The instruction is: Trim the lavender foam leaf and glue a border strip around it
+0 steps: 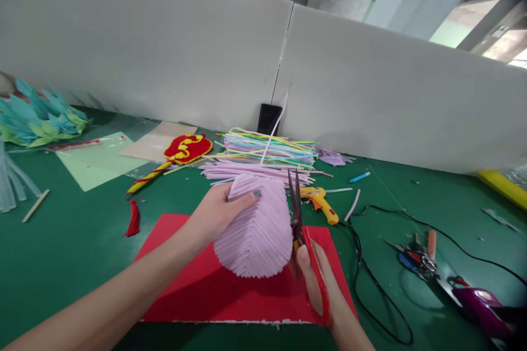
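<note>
My left hand [224, 205] grips a lilac leaf-shaped piece [259, 236] by its upper left edge, thumb lying across the front. The piece is built from slanted fuzzy strips meeting along a middle line, and one long thin strip [275, 134] sticks up from its top. In my right hand [319, 274] is a pair of scissors [315, 269] with red handles. Their dark blades point upward, slightly parted, close beside the piece's right edge; I cannot tell whether they touch it. Both hands are above a red board [177, 290].
Behind lie bundled pastel craft stems [272, 148] and a phone [268, 118] leaning on the white partition. A yellow glue gun [320, 201] with a black cord sits at right, near keys [424, 260]. A red and yellow fan-shaped ornament [187, 149] and teal paper foliage [39, 112] are at left.
</note>
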A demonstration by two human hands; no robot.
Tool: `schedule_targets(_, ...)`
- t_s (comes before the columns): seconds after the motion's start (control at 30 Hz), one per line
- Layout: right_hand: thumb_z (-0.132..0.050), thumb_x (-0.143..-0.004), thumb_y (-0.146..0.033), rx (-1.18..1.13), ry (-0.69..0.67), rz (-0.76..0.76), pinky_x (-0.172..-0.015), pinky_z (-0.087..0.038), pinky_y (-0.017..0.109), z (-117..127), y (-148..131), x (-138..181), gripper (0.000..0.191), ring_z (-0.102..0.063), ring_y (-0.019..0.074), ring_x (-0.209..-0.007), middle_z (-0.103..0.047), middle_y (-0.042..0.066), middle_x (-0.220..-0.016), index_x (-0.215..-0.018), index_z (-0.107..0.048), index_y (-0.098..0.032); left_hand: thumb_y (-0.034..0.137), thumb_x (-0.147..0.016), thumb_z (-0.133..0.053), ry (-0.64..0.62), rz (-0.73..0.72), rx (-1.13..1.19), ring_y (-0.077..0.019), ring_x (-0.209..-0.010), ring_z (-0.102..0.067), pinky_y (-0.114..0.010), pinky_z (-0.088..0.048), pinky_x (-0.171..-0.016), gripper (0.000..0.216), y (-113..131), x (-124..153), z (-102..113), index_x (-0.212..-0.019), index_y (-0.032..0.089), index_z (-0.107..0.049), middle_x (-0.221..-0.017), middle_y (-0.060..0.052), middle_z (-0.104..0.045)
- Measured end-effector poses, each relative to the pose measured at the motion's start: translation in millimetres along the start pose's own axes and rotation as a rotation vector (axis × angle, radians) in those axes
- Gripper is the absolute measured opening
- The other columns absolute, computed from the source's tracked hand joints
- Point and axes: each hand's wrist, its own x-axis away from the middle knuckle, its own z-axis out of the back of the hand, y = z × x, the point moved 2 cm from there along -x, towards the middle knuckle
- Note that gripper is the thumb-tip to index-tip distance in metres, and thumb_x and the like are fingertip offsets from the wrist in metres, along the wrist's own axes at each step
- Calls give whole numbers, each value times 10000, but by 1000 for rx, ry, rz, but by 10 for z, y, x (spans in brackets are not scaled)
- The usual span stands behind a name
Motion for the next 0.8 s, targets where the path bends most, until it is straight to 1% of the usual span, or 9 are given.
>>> schedule_targets(0.17, -433, -799, -624, -4, 64, -24, -679, -510, 308, 0, -89, 12, 514, -610, 218, -748, -666, 90, -808, -911, -635, -165, 310, -711, -631, -12, 4, -27, -206, -762, -636, -280, -476, -686, 177, 15, 6, -5, -814, 187, -705, -820, -17, -717)
schedule_targets(0.23, -459, -790, -619, -21, 86, -51, -612, -498, 280, 3, -94, 18, 480, -587, 188, -667, -644, 71, -737, -823, -621, -169, 303, -709, -634, -16, 6, -29, -207, -772, -636, -276, -472, -691, 178, 15, 5, -11, -823, 186, -705, -824, -16, -717)
schedule_targets(0.27, -473, -783, -620, -43, 99, -76, -541, -476, 256, 7, -79, 22, 466, -555, 161, -585, -611, 47, -659, -765, -599, -172, 306, -708, -637, -24, 10, -21, -208, -779, -636, -274, -471, -694, 179, 3, 0, -19, -823, 185, -704, -829, -16, -717)
schedule_targets(0.33, -493, -765, -633, -120, 127, -139, -394, -379, 209, 16, -21, 33, 465, -440, 102, -421, -488, -17, -504, -665, -529, -180, 324, -703, -652, -56, 35, 24, -204, -774, -635, -268, -469, -691, 187, -61, -21, -48, -815, 183, -702, -832, -17, -716)
schedule_targets(0.4, -503, -751, -646, -208, 170, -175, -318, -268, 181, 35, 47, 45, 478, -323, 63, -335, -367, -66, -429, -615, -468, -189, 343, -695, -673, -107, 97, 133, -190, -738, -635, -257, -470, -668, 205, -191, -61, -95, -811, 177, -697, -818, -22, -715)
schedule_targets(0.47, -531, -738, -637, -271, 222, -155, -308, -231, 170, 66, 91, 51, 474, -295, 49, -328, -343, -76, -429, -607, -452, -188, 323, -681, -699, -156, 205, 317, -168, -681, -634, -240, -475, -628, 214, -369, -117, -146, -824, 164, -689, -791, -31, -713)
schedule_targets(0.6, -568, -741, -592, -305, 269, -95, -332, -247, 179, 104, 88, 39, 436, -323, 51, -362, -396, -60, -488, -631, -477, -181, 221, -657, -711, -134, 389, 684, -148, -540, -616, -222, -488, -532, 137, -665, -226, -167, -752, 129, -673, -652, -45, -692)
schedule_targets(0.7, -558, -763, -563, -273, 240, -132, -342, -264, 202, 64, 53, 11, 401, -332, 67, -351, -388, -66, -459, -640, -483, -189, 233, -723, -635, -137, 513, 862, -169, -471, -612, -251, -506, -497, 124, -721, -257, -124, -743, 114, -663, -578, -66, -672)
schedule_targets(0.8, -607, -740, -502, -189, 242, -146, -397, -349, 216, 23, 15, -34, 338, -449, 106, -423, -464, -44, -489, -674, -510, -185, 229, -770, -567, -124, 542, 901, -170, -427, -602, -252, -504, -468, 157, -693, -256, -83, -733, 105, -655, -535, -67, -655)
